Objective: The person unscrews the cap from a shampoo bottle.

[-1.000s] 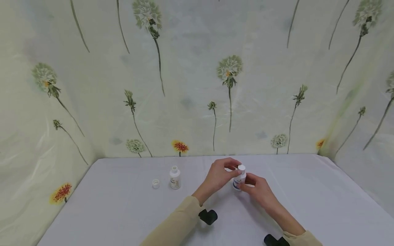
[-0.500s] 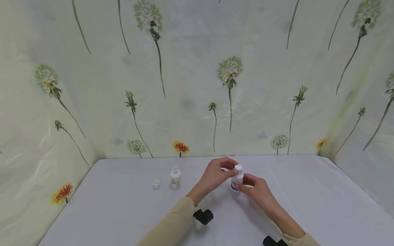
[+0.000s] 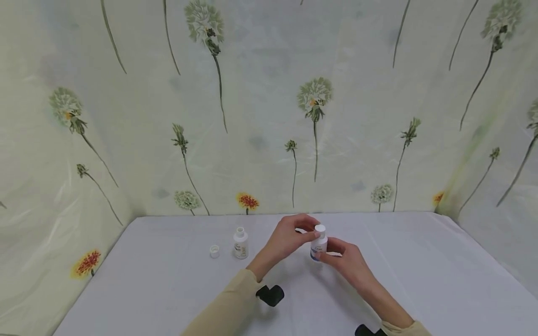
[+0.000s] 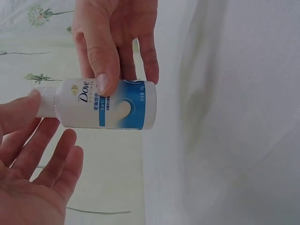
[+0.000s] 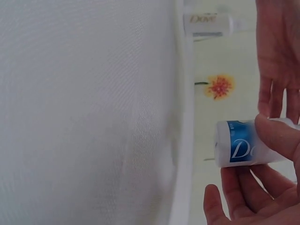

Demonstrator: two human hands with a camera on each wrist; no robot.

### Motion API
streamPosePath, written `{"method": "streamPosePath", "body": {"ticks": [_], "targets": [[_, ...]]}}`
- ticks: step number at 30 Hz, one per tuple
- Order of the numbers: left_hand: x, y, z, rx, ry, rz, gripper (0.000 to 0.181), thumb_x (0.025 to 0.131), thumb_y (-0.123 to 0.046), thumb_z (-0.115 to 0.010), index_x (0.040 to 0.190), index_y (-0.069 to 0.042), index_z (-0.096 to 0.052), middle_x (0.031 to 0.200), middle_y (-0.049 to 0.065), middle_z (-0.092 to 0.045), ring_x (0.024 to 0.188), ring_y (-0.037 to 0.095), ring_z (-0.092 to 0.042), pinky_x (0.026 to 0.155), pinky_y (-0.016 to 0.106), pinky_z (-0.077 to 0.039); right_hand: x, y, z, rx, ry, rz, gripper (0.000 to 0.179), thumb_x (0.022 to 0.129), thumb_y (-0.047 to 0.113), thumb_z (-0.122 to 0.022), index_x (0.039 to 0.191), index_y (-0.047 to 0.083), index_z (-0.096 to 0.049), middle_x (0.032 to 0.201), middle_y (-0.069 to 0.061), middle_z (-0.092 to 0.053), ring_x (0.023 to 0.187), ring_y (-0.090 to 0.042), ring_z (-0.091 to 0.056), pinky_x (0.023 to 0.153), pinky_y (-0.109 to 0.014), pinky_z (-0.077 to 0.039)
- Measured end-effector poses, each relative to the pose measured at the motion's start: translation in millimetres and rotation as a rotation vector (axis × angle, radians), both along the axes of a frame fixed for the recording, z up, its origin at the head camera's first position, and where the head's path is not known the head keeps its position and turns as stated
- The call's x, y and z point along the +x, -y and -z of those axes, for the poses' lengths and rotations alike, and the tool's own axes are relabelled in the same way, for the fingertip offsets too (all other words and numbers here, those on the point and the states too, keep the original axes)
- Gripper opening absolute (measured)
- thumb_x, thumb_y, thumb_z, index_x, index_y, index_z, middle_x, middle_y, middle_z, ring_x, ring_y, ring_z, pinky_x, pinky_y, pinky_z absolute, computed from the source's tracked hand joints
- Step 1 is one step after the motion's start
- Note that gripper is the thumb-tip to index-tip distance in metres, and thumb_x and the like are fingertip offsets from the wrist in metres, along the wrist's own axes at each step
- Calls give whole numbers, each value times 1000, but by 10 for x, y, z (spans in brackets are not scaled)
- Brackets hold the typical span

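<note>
A small white Dove bottle [image 3: 318,246] with a blue label is held in both hands, roughly upright in the head view. My left hand [image 3: 289,237] pinches its white cap [image 3: 320,228] between thumb and fingers. Round the bottle's body, my right hand [image 3: 352,265] grips from the right, thumb across the label in the left wrist view. The cap sits on the bottle's neck. To the left stands a second white Dove bottle [image 3: 241,246], its neck uncovered. Beside that one, a loose white cap [image 3: 214,251] lies on the table.
A white cloth covers the table [image 3: 168,289]. Behind it hangs a pale curtain [image 3: 260,102] printed with dandelions and orange flowers. A black wrist device [image 3: 271,296] shows by the left sleeve [image 3: 229,301], another [image 3: 367,330] by the right.
Both hands have shifted slightly to the left together with the held bottle, keeping their grips on cap and body. The second bottle and loose cap stay in place.
</note>
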State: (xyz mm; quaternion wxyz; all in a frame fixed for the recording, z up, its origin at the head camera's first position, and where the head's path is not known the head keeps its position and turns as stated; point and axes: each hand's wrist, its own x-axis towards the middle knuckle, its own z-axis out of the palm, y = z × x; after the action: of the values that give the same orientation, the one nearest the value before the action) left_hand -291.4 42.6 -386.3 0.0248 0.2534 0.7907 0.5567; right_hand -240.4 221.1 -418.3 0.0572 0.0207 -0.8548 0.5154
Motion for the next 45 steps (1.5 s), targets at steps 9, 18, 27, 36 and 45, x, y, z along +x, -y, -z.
{"method": "streamPosePath", "body": {"ticks": [9,18,27,36,45], "targets": [[42,100,-47,28,-5,20,18,89,-20,-75,107,-19,-72,94,-10,-69,90,7,-63,80,25,-51,41,95,-22,-38,-8,10,46,85,23,-78,124,2,-65,113,-14,-69,108,-27,-63,89,-41,-53],[88,204,-49,40,-32,33,19,89,-19,-74,108,-16,-71,95,-9,-69,89,6,-63,80,24,-52,75,188,-17,-68,-13,-1,43,84,21,-79,122,3,-67,111,-11,-70,106,-24,-63,88,-38,-53],[152,336,-43,10,-26,16,18,90,-20,-74,108,-19,-71,96,-11,-68,90,5,-62,79,24,-52,108,296,0,-96,-10,-29,40,83,19,-80,119,6,-69,108,-7,-70,103,-20,-63,86,-30,-53],[223,437,-60,20,-18,1,19,90,-22,-74,108,-20,-71,97,-11,-68,91,6,-62,80,24,-52,169,403,-28,-98,-9,-25,40,83,19,-80,119,7,-69,106,-6,-71,100,-19,-64,86,-34,-54],[284,545,-53,32,-33,-9,18,89,-22,-75,107,-21,-71,97,-10,-69,92,8,-63,79,25,-53,233,502,-74,-92,9,-40,38,82,17,-80,118,9,-70,103,-4,-70,93,-19,-65,81,-32,-54]]}}
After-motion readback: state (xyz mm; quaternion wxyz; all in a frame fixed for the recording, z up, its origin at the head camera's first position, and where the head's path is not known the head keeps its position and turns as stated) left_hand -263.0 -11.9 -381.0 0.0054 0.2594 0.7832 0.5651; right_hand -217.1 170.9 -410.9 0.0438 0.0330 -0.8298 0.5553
